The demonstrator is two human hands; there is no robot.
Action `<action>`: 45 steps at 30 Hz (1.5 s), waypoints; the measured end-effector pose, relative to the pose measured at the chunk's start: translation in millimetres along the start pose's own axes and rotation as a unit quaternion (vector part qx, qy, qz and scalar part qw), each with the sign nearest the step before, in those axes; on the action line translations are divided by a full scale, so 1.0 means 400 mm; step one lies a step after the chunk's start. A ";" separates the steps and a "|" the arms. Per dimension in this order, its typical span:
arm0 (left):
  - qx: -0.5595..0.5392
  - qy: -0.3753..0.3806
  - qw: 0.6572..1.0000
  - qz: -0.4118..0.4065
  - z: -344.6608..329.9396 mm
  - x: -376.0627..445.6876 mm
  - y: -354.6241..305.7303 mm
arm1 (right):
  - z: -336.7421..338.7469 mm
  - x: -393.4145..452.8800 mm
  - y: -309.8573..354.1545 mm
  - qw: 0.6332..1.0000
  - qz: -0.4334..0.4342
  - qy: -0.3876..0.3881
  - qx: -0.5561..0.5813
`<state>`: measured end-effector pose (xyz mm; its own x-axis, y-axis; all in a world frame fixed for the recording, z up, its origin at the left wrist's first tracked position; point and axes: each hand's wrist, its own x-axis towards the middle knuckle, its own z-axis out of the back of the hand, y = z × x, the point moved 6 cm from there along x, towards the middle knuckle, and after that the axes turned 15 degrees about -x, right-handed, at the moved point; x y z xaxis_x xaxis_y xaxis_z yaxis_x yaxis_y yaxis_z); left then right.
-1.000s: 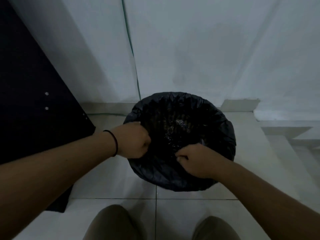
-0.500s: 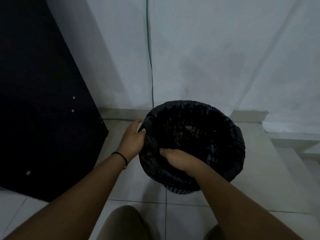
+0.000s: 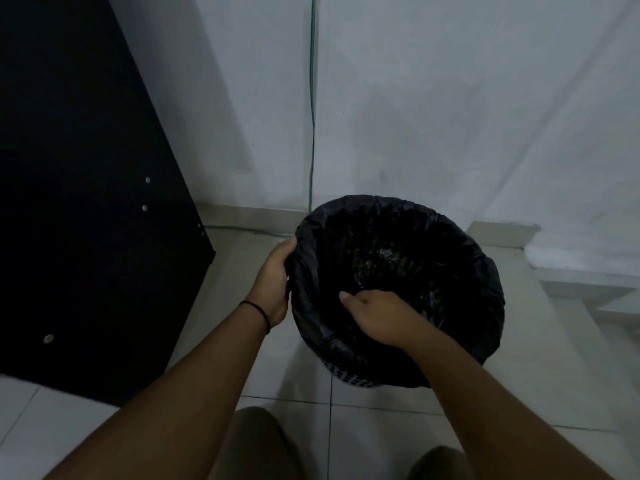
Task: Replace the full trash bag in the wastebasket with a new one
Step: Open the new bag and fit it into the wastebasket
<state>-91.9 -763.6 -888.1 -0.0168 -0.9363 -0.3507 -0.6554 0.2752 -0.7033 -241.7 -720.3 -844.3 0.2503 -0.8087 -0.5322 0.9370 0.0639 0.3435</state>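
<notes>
A person crouches over a mesh wastebasket [image 3: 349, 375] standing on the tiled floor [image 3: 433, 403] near a white wall. A black trash bag [image 3: 485, 282] lines it, folded over the rim. The left hand [image 3: 273, 282] cups the basket's left side, fingers curved against the plastic. The right hand [image 3: 377, 320] reaches inside, fingers curled into bunched film. The thin bag could tear if tugged sharply, or the light basket could tip toward the person.

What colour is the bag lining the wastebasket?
Black, glossy and crinkled; the trash bag shows best in the head view.
</notes>
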 end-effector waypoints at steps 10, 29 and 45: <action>0.198 -0.056 0.975 -0.084 -0.052 -0.016 -0.062 | 0.025 -0.178 -0.119 0.991 0.029 -0.125 0.033; 0.778 0.101 0.523 -0.333 -0.054 -0.161 -0.020 | -0.035 -0.212 -0.347 0.842 -0.179 -0.103 0.498; 0.186 -0.122 0.973 0.058 -0.071 -0.134 0.042 | -0.031 -0.078 -0.318 0.707 -0.118 -0.177 0.674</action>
<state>-123.6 -715.1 -863.5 0.1357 -0.8268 -0.5459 -0.3413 0.4783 -0.8092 -365.8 -696.0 -880.8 -0.1753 -0.8149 -0.5525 -0.2017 -0.5196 0.8303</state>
